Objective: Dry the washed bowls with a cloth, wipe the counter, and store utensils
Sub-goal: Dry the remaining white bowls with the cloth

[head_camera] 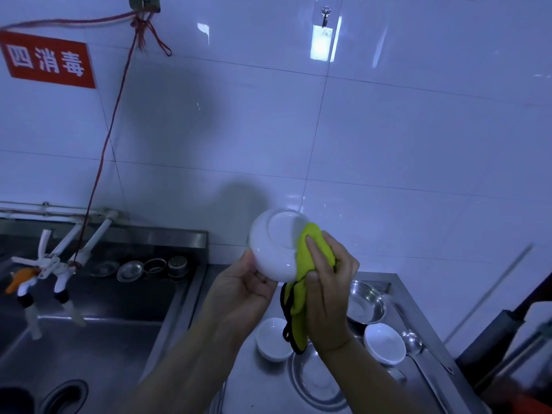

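Note:
My left hand (243, 289) grips a white bowl (273, 242) by its lower rim, held up with its underside facing me. My right hand (327, 282) holds a yellow cloth with a black edge (304, 264) and presses it against the bowl's right side; the cloth's loose end hangs down. On the steel counter (418, 392) below stand two more white bowls (270, 339) (385, 343), a steel bowl (366, 303) behind them, a flat steel plate (316, 383) in front, and a metal ladle (413, 343) at the right.
A steel sink (98, 339) lies to the left, with white taps (56, 264) over it and metal strainers and lids (149, 267) on its back ledge. A tiled wall (328, 130) stands behind. Dark pipe-like objects (504, 330) lean at the right edge.

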{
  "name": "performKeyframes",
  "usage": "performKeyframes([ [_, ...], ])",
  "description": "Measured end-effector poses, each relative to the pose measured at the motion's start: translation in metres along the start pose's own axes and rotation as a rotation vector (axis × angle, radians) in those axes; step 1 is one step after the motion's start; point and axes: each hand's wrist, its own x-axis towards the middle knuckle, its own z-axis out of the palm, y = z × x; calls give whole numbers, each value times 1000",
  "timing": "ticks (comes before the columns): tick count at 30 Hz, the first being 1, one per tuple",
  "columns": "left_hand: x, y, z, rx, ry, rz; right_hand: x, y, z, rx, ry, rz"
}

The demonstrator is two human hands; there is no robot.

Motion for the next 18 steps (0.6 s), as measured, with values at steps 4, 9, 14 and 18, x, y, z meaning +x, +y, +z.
performKeyframes([
  [4,-2,2,-11,82,-30,5,3,-4,-4,399,16,306],
  [9,-3,11,-23,340,-99,74,23,-3,-10,595,-63,472],
  [14,-9,20,-24,652,-191,133,41,-11,-12,330,-223,290],
  [18,-12,12,-31,865,-104,146,42,-26,-1,-171,-457,-133],
])
